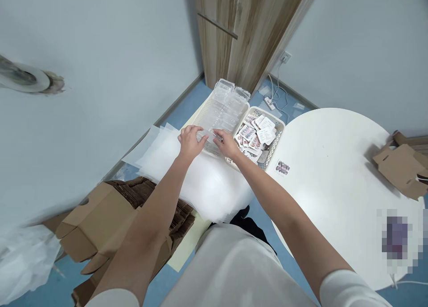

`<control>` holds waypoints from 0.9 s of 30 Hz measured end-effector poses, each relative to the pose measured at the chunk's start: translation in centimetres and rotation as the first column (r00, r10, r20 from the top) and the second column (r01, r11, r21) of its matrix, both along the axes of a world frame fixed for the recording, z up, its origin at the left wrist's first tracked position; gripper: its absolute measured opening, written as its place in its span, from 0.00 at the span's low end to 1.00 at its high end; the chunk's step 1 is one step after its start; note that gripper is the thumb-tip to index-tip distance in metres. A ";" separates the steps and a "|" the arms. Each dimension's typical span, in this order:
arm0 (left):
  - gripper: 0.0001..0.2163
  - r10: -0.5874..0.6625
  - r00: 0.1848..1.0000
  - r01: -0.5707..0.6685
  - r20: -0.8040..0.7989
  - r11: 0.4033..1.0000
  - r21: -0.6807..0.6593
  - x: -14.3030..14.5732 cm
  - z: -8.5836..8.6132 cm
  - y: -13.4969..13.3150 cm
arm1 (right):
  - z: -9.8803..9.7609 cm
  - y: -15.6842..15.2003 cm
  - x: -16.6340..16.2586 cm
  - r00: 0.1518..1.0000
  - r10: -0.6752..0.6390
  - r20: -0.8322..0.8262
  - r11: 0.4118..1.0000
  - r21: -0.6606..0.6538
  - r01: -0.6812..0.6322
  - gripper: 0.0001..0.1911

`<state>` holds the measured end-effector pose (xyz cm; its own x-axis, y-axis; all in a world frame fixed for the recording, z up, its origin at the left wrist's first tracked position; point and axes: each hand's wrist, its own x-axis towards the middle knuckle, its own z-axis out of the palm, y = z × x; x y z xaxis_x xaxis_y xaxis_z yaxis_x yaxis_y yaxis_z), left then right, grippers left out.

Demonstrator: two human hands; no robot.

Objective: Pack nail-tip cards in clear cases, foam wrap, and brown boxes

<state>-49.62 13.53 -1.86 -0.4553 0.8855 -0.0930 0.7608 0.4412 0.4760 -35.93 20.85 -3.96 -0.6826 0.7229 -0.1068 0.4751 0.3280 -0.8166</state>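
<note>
Brown cardboard boxes (pixel 110 218) at far left. Left hand (pixel 189 141) and right hand (pixel 227 143) both pinch one clear plastic tray (pixel 210 137) (near edge of the tray stack (pixel 222 108)), fingers curled. White basket (pixel 277 140) of cards right, round table (pixel 334 173) beyond.

You find no legible text, brand, number or sign in this view. The small packets (pixel 257 135) in the white basket (pixel 279 129) carry printed patterns, but their print is too small for you to read. The same applies to the single packet (pixel 282 167) lying near the left edge of the round white table (pixel 334 164). The cardboard boxes (pixel 100 218) show no readable markings. The patch at the table's near right edge is blurred.
</note>
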 end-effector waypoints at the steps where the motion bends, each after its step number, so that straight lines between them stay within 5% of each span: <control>1: 0.15 -0.007 1.000 0.006 0.029 0.999 0.034 0.6 0.4 0.1 | 0.5 -0.1 0.8 0.999 -0.033 -0.034 0.999 -0.012 0.032 0.20; 6: 0.21 -0.139 0.911 0.056 0.387 0.974 0.218 4.9 1.7 0.2 | 3.4 -1.3 7.2 0.964 -0.222 -0.149 0.968 -0.151 0.199 0.20; 12: 0.18 -0.238 0.442 0.064 0.865 0.970 0.234 14.7 3.2 -1.8 | 6.4 -5.0 18.8 0.848 -0.448 -0.283 0.853 -0.420 0.310 0.18; 16: 0.15 -0.213 0.222 0.166 0.951 0.970 0.179 23.0 5.0 -4.4 | 7.7 -9.4 27.7 0.677 -0.657 -0.331 0.723 -0.530 0.443 0.17; 23: 0.15 -0.072 0.134 0.301 0.988 0.953 0.028 37.8 6.1 -9.6 | 7.4 -17.2 42.3 0.313 -0.893 -0.322 0.449 -0.656 0.607 0.16; 27: 0.14 0.091 0.022 0.318 0.996 0.944 -0.093 44.8 5.1 -11.9 | 6.5 -20.6 48.5 0.247 -0.889 -0.385 0.457 -0.764 0.456 0.15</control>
